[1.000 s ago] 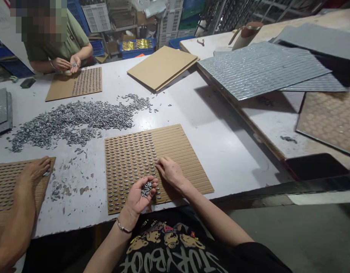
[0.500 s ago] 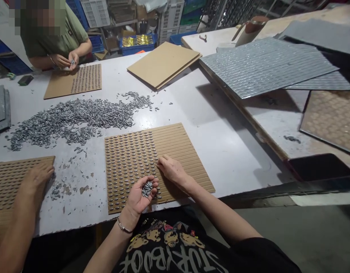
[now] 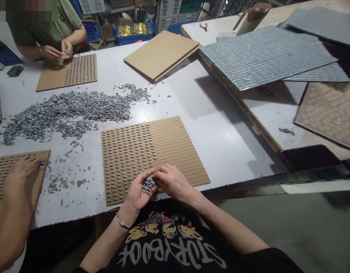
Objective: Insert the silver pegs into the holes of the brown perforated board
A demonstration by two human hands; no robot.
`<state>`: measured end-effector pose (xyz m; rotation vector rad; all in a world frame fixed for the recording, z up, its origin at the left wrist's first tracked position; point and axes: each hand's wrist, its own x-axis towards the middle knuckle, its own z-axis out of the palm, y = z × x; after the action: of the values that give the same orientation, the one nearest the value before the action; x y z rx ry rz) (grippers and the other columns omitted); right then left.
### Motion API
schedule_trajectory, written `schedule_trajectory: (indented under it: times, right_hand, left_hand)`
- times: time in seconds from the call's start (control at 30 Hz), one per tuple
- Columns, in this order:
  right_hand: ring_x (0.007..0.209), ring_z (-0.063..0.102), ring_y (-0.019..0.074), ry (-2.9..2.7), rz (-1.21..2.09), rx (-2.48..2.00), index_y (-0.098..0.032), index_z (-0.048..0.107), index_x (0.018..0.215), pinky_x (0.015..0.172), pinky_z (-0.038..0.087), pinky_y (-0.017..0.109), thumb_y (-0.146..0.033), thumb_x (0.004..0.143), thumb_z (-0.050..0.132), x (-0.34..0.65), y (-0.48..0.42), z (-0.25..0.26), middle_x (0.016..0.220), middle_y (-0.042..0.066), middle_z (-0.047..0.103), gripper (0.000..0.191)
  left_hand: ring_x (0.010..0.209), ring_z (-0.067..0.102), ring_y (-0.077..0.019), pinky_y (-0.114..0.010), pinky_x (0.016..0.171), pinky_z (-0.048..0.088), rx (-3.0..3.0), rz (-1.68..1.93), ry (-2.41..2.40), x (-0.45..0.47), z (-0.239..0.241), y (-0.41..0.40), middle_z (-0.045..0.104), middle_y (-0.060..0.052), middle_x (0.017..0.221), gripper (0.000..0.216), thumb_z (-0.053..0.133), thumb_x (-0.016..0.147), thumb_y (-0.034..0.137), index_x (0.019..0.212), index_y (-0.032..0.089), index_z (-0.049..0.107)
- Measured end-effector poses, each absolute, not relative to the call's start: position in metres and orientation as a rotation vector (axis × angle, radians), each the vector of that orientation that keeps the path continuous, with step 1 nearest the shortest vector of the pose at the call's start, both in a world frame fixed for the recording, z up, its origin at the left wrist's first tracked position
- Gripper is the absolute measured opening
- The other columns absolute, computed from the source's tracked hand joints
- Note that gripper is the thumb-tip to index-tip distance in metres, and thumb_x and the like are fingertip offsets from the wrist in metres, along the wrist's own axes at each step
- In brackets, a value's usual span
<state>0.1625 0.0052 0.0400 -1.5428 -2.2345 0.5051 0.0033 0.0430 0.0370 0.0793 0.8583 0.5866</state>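
Observation:
A ribbed brown board (image 3: 175, 148) lies in front of me on the grey table; its left half is filled with rows of small silver oval pieces. My left hand (image 3: 139, 191) hovers over the board's near edge, cupped around a small heap of silver pieces (image 3: 148, 184). My right hand (image 3: 171, 181) is beside it, fingertips pinched at that heap. A wide scatter of loose silver pieces (image 3: 66, 112) lies on the table beyond the board.
A co-worker's hand (image 3: 21, 170) rests on another board at the left. A person in a green shirt works at a third board (image 3: 68, 72) at the far left. Blank brown boards (image 3: 162, 53) are stacked behind. Grey filled sheets (image 3: 262, 57) lie at right.
My right hand left the board's grooves and came back to the heap in my left palm. The camera view shifted slightly downward.

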Motion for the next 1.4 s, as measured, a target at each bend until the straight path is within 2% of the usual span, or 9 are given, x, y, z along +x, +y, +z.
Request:
schedule_trajectory:
  times: [0.27, 0.33, 0.4, 0.5, 0.77, 0.83, 1.0, 1.27, 1.4]
  right_hand:
    - [0.076, 0.047, 0.0192, -2.112, 0.538, -1.568, -0.018, 0.054, 0.079, 0.07, 0.038, 0.032, -0.021, 0.096, 0.043, 0.169, -0.013, 0.04, 0.08, 0.006, 0.055, 0.02]
    - [0.08, 0.049, 0.0188, -1.934, 0.686, -1.525, -0.019, 0.055, 0.082, 0.072, 0.041, 0.031, -0.022, 0.096, 0.043, 0.169, -0.018, 0.04, 0.083, 0.006, 0.056, 0.019]
    - [0.081, 0.053, 0.0175, -1.746, 0.873, -1.481, -0.02, 0.057, 0.085, 0.072, 0.044, 0.03, -0.025, 0.096, 0.044, 0.169, -0.022, 0.041, 0.086, 0.005, 0.058, 0.018]
    - [0.077, 0.056, 0.0155, -1.516, 1.144, -1.459, -0.021, 0.061, 0.088, 0.069, 0.046, 0.028, -0.032, 0.095, 0.049, 0.169, -0.025, 0.041, 0.084, 0.003, 0.061, 0.018]
    - [0.062, 0.052, 0.0118, -1.264, 1.627, -1.378, -0.016, 0.062, 0.083, 0.055, 0.04, 0.022, -0.044, 0.088, 0.057, 0.174, -0.01, 0.047, 0.071, 0.0, 0.062, 0.029]
    - [0.061, 0.051, 0.0121, -1.305, 1.517, -1.45, -0.017, 0.061, 0.08, 0.055, 0.039, 0.023, -0.041, 0.089, 0.055, 0.176, 0.001, 0.043, 0.069, 0.0, 0.061, 0.027]
    - [0.068, 0.056, 0.0152, -1.447, 0.789, -1.836, -0.019, 0.06, 0.075, 0.065, 0.041, 0.026, -0.029, 0.089, 0.051, 0.172, 0.033, 0.017, 0.072, 0.001, 0.062, 0.019]
    - [0.075, 0.06, 0.0181, -1.59, 0.614, -2.057, -0.02, 0.061, 0.077, 0.069, 0.042, 0.028, -0.025, 0.089, 0.05, 0.16, 0.046, -0.002, 0.078, 0.004, 0.067, 0.017]
    - [0.068, 0.059, 0.0174, -1.511, 0.656, -2.015, -0.017, 0.058, 0.103, 0.066, 0.044, 0.027, -0.025, 0.089, 0.051, 0.161, 0.04, 0.01, 0.075, 0.002, 0.064, 0.018]
  left_hand:
    - [0.075, 0.061, -0.0138, -0.023, 0.065, 0.052, 0.258, 0.46, 0.771, 0.01, 0.037, 0.019, 0.066, -0.007, 0.089, 0.015, 0.068, 0.08, 0.025, 0.089, 0.012, 0.068]
    - [0.065, 0.058, -0.011, -0.019, 0.053, 0.048, 0.311, 0.447, 0.801, 0.008, 0.036, 0.015, 0.063, -0.004, 0.078, 0.02, 0.072, 0.077, 0.031, 0.085, 0.014, 0.063]
    - [0.051, 0.049, -0.0055, -0.014, 0.04, 0.034, 0.337, 0.415, 0.816, 0.004, 0.034, 0.013, 0.058, 0.0, 0.07, 0.027, 0.074, 0.075, 0.036, 0.08, 0.015, 0.057]
    - [0.041, 0.035, -0.0001, -0.012, 0.034, 0.016, 0.369, 0.329, 0.818, -0.001, 0.033, 0.014, 0.055, 0.002, 0.067, 0.035, 0.074, 0.073, 0.041, 0.077, 0.016, 0.05]
    - [0.037, 0.032, -0.0003, -0.013, 0.034, 0.015, 0.49, 0.395, 0.926, -0.003, 0.036, 0.02, 0.053, 0.004, 0.058, 0.037, 0.073, 0.073, 0.044, 0.076, 0.016, 0.049]
    - [0.039, 0.036, -0.0016, -0.013, 0.033, 0.017, 0.452, 0.464, 0.93, -0.004, 0.036, 0.023, 0.057, 0.001, 0.063, 0.032, 0.071, 0.074, 0.04, 0.08, 0.015, 0.053]
    - [0.046, 0.042, -0.0039, -0.013, 0.034, 0.023, 0.402, 0.564, 0.946, -0.01, 0.039, 0.03, 0.064, -0.004, 0.075, 0.026, 0.067, 0.073, 0.025, 0.094, 0.013, 0.057]
    - [0.044, 0.041, -0.003, -0.012, 0.032, 0.021, 0.443, 0.561, 0.939, -0.012, 0.039, 0.031, 0.067, -0.004, 0.08, 0.03, 0.071, 0.074, 0.037, 0.083, 0.017, 0.05]
    - [0.044, 0.042, -0.0033, -0.013, 0.033, 0.023, 0.435, 0.568, 0.895, -0.011, 0.039, 0.034, 0.068, -0.006, 0.08, 0.033, 0.07, 0.077, 0.042, 0.089, 0.014, 0.057]
